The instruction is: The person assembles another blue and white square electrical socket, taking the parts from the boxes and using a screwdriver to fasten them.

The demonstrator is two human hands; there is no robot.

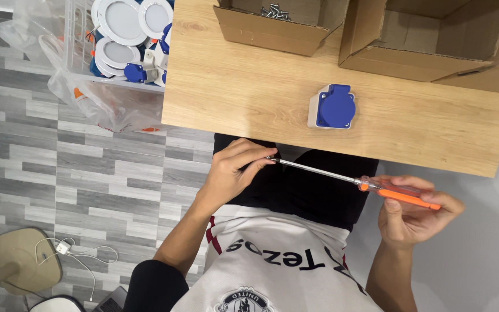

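Wood-grain tabletop (249,98) holds a blue-lidded socket box (332,106), while below its edge my right hand (414,216) grips the orange-handled screwdriver (353,181) and left hand (232,170) pinches its metal tip.

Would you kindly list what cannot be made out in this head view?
- Tip of the orange-handled screwdriver: hidden by the left hand's fingers; any screw there is too small to tell.
- Small metal parts in the open cardboard box: cut off by the top edge.
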